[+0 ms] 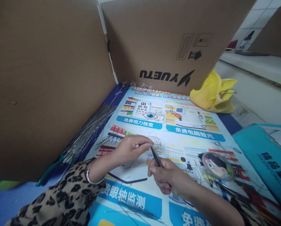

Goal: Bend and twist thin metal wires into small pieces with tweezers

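Note:
My right hand (165, 175) is wrapped around a pair of dark pliers (156, 156), whose jaws point up and to the left. The jaw tips meet the fingertips of my left hand (132, 147), which is closed in a pinch. A thin bent wire piece (157, 141) with curly loops shows just beyond those fingertips and appears to be held there; the exact grip point is too small to make out. Under both hands lies a printed poster sheet (138, 122). Loose dark wires (140, 210) lie on it near the front edge.
Cardboard panels (154, 40) wall off the back and left. A bundle of straight wires (91, 131) lies at left beside a teal handle (51, 169). To the right are a tape roll (232, 169), red-handled scissors (260, 201), a turquoise box (260, 157) and a yellow bag (211, 92).

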The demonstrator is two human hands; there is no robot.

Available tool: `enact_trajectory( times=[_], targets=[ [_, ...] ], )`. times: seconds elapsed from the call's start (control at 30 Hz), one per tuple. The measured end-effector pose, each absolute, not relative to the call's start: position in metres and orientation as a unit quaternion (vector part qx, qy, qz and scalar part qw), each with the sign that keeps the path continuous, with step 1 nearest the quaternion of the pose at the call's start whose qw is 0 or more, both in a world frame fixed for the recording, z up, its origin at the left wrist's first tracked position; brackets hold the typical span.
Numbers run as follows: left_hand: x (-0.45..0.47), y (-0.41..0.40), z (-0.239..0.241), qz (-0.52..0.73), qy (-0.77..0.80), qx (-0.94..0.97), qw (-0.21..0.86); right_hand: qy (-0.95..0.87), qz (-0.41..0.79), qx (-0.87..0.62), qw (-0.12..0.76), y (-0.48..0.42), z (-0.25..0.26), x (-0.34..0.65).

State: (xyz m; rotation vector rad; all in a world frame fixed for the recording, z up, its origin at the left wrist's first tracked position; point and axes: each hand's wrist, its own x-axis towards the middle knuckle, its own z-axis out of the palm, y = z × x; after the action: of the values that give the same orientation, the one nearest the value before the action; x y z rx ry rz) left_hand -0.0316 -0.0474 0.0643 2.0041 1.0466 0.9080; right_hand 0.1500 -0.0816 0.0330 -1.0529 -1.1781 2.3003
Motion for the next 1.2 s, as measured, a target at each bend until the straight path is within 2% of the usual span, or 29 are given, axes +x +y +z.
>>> enact_trajectory(
  times=[0.4,0.53,0.77,0.9,1.03,1.13,1.2],
  targets=[
    [-0.033,-0.047,0.064,0.301,0.402,0.846,0.177,-0.430,0.792,-0.398,0.171,-0.082,0.030,0.149],
    [-0.032,-0.049,0.071,0.290,0.414,0.835,0.216,-0.485,0.752,-0.411,0.173,-0.081,0.032,0.148],
    [-0.036,-0.048,0.074,0.263,0.427,0.774,0.386,-0.625,0.636,-0.431,0.141,-0.078,0.033,0.152],
    [-0.037,-0.046,0.071,0.252,0.424,0.747,0.446,-0.678,0.577,-0.434,0.138,-0.077,0.036,0.152],
    [-0.037,-0.045,0.073,0.251,0.433,0.754,0.424,-0.734,0.495,-0.450,0.117,-0.072,0.043,0.159],
    [-0.037,-0.043,0.074,0.249,0.444,0.772,0.381,-0.814,0.390,-0.428,0.039,-0.065,0.058,0.173],
    [-0.037,-0.042,0.074,0.244,0.443,0.787,0.355,-0.838,0.318,-0.443,0.020,-0.060,0.068,0.183]
  ],
)
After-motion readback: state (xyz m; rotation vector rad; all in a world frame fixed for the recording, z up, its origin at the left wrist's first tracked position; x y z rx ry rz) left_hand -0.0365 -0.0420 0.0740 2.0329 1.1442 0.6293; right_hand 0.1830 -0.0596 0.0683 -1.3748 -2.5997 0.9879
